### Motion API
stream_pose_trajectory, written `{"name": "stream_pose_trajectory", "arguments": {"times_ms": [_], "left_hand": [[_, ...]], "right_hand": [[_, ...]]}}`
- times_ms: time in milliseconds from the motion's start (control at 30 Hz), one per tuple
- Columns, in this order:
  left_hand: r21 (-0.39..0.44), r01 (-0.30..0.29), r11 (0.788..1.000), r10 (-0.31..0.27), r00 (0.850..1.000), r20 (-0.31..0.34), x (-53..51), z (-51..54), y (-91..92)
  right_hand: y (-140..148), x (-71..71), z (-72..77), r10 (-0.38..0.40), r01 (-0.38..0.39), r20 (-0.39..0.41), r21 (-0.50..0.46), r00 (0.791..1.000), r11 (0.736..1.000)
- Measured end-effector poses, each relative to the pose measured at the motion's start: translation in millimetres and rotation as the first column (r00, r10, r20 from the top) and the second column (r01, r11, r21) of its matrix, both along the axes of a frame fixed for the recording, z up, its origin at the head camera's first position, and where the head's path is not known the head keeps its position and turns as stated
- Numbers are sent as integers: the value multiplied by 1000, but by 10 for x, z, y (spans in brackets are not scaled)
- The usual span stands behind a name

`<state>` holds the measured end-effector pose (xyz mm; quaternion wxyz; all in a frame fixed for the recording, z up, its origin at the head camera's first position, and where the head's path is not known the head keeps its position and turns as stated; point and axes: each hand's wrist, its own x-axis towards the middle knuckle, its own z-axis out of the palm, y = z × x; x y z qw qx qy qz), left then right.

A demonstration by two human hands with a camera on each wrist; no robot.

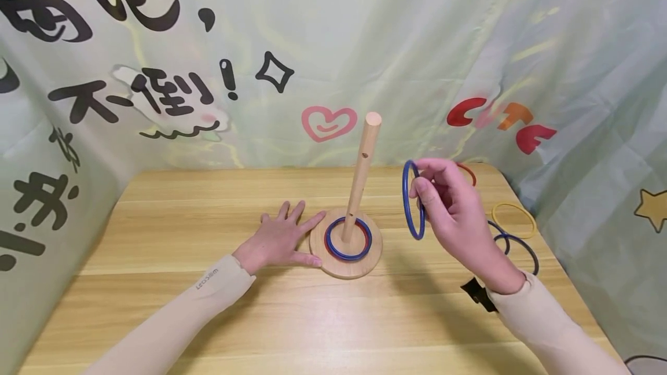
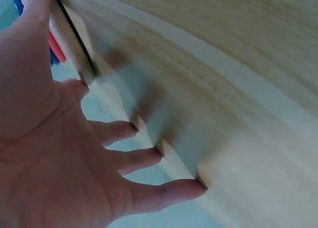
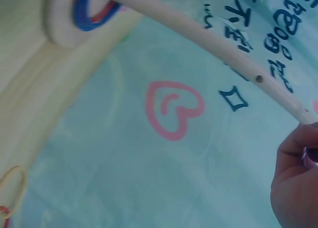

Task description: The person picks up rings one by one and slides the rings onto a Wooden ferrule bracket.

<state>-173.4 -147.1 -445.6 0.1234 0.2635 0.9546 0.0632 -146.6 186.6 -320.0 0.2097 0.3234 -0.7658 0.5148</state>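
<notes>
A wooden post (image 1: 359, 175) rises from a round base (image 1: 348, 271). Around its foot lie a blue ring (image 1: 367, 252) and a red ring beneath it. The left hand (image 1: 278, 239) has its fingers spread, thumb and index at the base's left edge; in the left wrist view this hand (image 2: 69, 153) touches the base (image 2: 72, 37). To the right of the post, the right hand (image 1: 458, 219) pinches a blue ring (image 1: 407, 201) upright, apart from the post. In the right wrist view the right hand (image 3: 298, 178) shows at the right edge; its ring cannot be made out.
At the table's right side lie a yellow ring (image 1: 534, 230), dark blue rings (image 1: 532, 254) that overlap, and a red ring (image 1: 472, 173) partly behind the right hand. A black object (image 1: 478, 295) is by the right wrist. A printed curtain (image 1: 417, 45) stands behind the table.
</notes>
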Motion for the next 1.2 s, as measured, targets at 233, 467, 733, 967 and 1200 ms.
{"name": "stream_pose_trajectory", "arguments": {"times_ms": [233,467,733,967,1200], "left_hand": [[-7,-9,1000,9,1000,2,-3,-10,-5],[-3,-4,1000,4,1000,1,3,-1,3],[-11,-6,1000,6,1000,-2,8,-14,-4],[-14,-6,1000,6,1000,0,7,-11,-3],[-9,-1,1000,1,1000,-5,-9,-31,2]], "right_hand": [[-158,-72,268,46,-33,62,-195,997,980],[-307,-204,422,69,-42,79,-300,994,953],[-405,-317,445,38,16,179,-290,983,957],[-402,-367,314,-13,60,232,-199,973,978],[-378,-402,40,-4,57,323,-156,946,986]]}}
